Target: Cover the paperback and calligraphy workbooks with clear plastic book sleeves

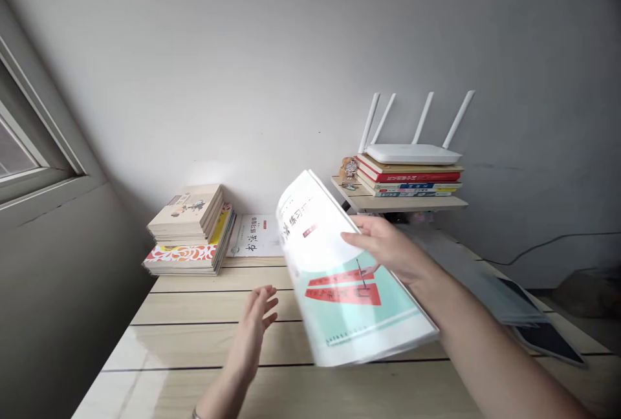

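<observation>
My right hand (383,243) grips a workbook (339,277) by its right edge, thumb over the cover and the other fingers behind it. The workbook is white and mint green with red strips printed on it, and it hangs tilted above the wooden table (194,341). My left hand (257,319) is to the left of the workbook, apart from it, with its fingers spread and nothing in them. Behind, a similar workbook (255,235) lies flat against the wall, partly hidden by the held one.
Stacked books (187,212) stand at the back left corner. At the back right, a white router (414,152) sits on several books (412,176) on a small raised shelf (402,202), beside a small figurine (348,169). A dark flat panel (548,341) lies at the right edge.
</observation>
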Tool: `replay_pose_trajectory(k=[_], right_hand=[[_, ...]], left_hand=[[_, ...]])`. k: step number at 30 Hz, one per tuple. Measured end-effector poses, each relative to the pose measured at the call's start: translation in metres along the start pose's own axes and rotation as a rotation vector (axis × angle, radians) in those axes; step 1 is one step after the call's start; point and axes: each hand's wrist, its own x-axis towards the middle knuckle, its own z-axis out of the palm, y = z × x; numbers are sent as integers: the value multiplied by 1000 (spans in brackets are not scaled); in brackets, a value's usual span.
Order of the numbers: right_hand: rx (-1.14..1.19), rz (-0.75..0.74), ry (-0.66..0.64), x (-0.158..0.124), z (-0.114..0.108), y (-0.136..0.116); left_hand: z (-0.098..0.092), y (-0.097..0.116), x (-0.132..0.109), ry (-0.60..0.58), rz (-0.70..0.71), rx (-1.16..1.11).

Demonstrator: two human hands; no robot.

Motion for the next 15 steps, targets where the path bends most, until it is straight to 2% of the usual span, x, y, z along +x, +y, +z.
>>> replay_pose_trajectory(k=[1,3,4,6,8,10,12,15], right_hand=[[140,45,9,1,-1,7],[349,115,29,7,10,32],[419,118,27,11,21,49],[531,105,33,19,46,88],[512,212,44,26,67,124],[446,325,19,29,80,150],[410,378,2,29,83,166],[382,385,-1,27,79,177]], left_hand=[[-3,7,9,-45,-57,-65],[-7,22,26,-134,-130,-137],[-9,28,33,-134,-142,-139],[-14,34,48,-53,-89,-52],[-21,30,64,25,-84,130],[-29,18,77,76,-151,248],[-36,5,88,114,-183,287],[-42,-8,96,130,-165,301]])
